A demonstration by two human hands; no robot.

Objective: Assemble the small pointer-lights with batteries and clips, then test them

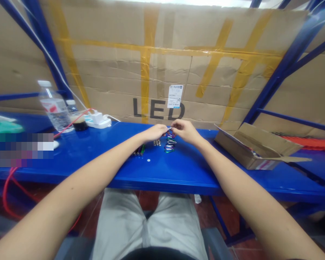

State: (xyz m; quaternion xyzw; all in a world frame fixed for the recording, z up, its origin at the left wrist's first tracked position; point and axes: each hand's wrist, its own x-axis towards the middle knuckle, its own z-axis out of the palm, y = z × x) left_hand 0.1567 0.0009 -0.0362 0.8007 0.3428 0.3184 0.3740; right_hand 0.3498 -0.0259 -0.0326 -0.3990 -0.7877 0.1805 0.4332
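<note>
My left hand (157,132) and my right hand (185,130) meet over the blue table. Their fingertips pinch a small shiny metal piece (170,128) between them; its exact kind is too small to make out. Just below lies a column of coloured carabiners (170,145), purple, silver and green. Left of these sits a cluster of small brass-toned metal parts (157,143). Beside my left forearm are several dark and green slim pieces with metal ends (139,150), partly hidden by the arm.
An open cardboard box (256,146) stands at the right, near orange-red items (311,143). At the left are a water bottle (54,106), a small dark-liquid bottle (78,117) and a white power strip (99,121) with cables. A large cardboard sheet (119,79) stands behind the table (162,177).
</note>
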